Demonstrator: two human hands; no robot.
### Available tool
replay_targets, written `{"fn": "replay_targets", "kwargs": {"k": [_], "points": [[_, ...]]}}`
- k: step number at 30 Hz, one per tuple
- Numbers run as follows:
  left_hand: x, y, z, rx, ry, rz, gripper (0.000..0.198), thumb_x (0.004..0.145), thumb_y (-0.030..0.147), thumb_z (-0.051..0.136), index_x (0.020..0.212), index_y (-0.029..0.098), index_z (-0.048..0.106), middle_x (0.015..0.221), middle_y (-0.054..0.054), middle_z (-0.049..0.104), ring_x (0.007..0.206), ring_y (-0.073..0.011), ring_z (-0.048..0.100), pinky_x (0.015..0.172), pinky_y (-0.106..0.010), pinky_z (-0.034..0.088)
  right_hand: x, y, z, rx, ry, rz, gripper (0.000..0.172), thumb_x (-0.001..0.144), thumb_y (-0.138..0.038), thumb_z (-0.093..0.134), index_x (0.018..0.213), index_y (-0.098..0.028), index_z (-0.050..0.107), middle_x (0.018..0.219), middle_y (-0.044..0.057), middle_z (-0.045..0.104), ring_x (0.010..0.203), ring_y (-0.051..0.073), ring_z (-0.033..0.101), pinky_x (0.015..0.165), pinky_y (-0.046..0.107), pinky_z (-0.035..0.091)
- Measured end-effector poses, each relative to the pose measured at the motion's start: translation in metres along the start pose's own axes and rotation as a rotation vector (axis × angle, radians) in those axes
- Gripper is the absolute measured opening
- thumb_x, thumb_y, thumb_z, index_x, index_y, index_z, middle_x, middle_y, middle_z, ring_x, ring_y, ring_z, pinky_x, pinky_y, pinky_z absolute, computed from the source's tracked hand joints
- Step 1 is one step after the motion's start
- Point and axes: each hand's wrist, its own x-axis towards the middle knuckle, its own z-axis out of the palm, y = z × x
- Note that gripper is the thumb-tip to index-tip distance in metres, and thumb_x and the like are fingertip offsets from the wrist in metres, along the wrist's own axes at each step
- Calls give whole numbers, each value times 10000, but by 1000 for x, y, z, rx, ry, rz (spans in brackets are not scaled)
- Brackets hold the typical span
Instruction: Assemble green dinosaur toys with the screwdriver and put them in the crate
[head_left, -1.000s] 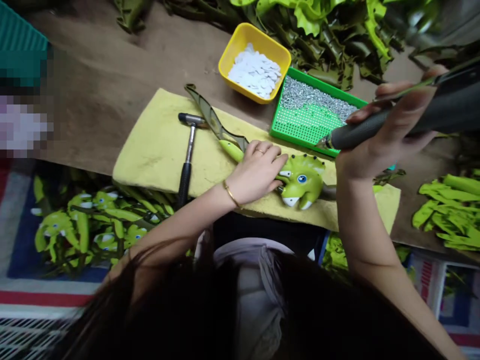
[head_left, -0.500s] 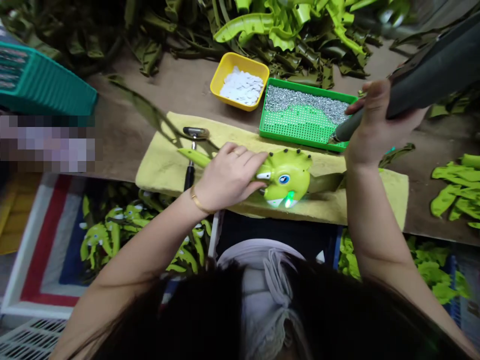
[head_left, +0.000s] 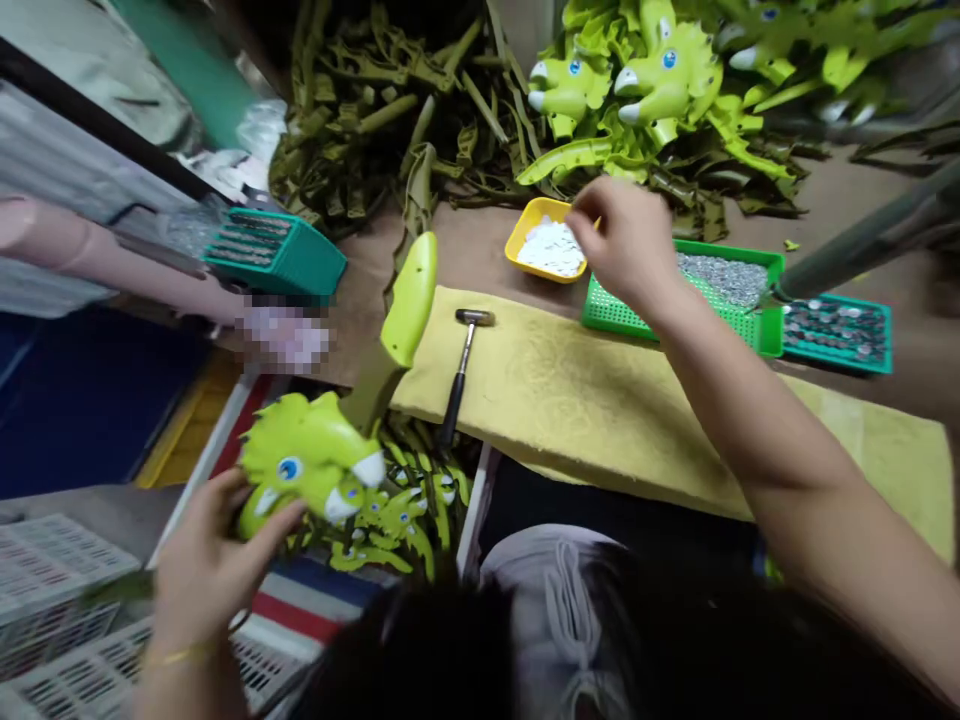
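Head view: lower left, my left hand [head_left: 214, 560] grasps a green dinosaur toy [head_left: 319, 450]; above centre, my right hand [head_left: 630, 235] curls at the yellow bowl [head_left: 534, 213] of white pieces [head_left: 551, 248], whether pinching any I cannot tell.

Brown bench [head_left: 472, 240] holds yellow bowl [head_left: 537, 268] right by R-hand fingers [head_left: 586, 238]; green tray [head_left: 622, 303] just R of them, teal tray [head_left: 886, 340] further R; yellow pad [head_left: 570, 385] on nr side of fingers; olive strips [head_left: 375, 120] heaped beyond fingers & off L; ribbed teal bin [head_left: 309, 265] well L of same.
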Motion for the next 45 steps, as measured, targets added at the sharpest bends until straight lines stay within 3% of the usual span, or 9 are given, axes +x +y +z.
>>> {"fn": "replay_targets", "kwargs": {"k": [3,6,11,18,26,31,34,37,45], "points": [[14,10,31,-140,3,-134,580,589,552,783,1014,230,552,905,-26,643,891,-279,619,820,-419,502,37,2,57,-330,-349,75,290,781,-351,697,842,-68,678,930,165,670,1011,325,611,942,557,417],[23,15,46,-343,-81,-243,649,571,556,797,1043,184,552,900,-41,671,862,-241,646,790,-348,512,50,15,80,-440,-450,128,212,741,-273,709,799,-70,688,854,152,676,958,321,621,929,573,387],[26,27,52,-707,-264,-354,666,541,531,845,1026,147,598,857,-50,691,711,-169,625,647,-254,493,42,30,81,-406,-346,49,170,784,-228,594,694,-107,675,715,102,644,881,267,610,918,575,354],[27,43,58,-889,-318,-327,605,514,503,884,910,125,626,707,-58,684,597,-144,596,572,-233,480,36,10,73,-263,-188,132,229,795,-212,525,915,-127,700,985,152,691,926,279,619,824,454,438],[28,50,67,-967,-346,-312,601,541,481,894,946,124,630,713,-73,696,615,-173,631,545,-237,495,34,18,67,26,-40,129,197,771,-184,569,914,-170,704,882,86,735,805,212,639,787,380,489],[28,73,77,-1061,-389,-299,547,546,458,901,889,111,654,717,-76,686,602,-143,610,547,-216,495,-10,-32,48,533,-43,98,160,791,-241,617,914,-186,703,802,29,715,696,145,637,694,316,518],[28,93,87,-1168,-414,-346,459,605,420,876,867,115,653,710,-63,667,598,-130,594,545,-212,493,-64,-79,40,898,-434,103,198,859,-295,559,976,-191,681,766,14,691,627,107,620,566,256,489],[28,108,97,-1238,-421,-384,393,687,434,819,840,119,642,680,-46,639,584,-118,573,553,-214,497,-106,-106,40,1119,-576,135,191,891,-343,530,969,-189,613,734,-4,666,608,84,610,547,232,473],[26,118,107,-1231,-383,-346,402,661,423,826,837,120,630,677,-28,614,572,-109,549,520,-211,471,-116,-116,48,1251,-579,187,176,845,-359,596,874,-203,520,648,-39,646,546,74,582,546,230,461]]}}
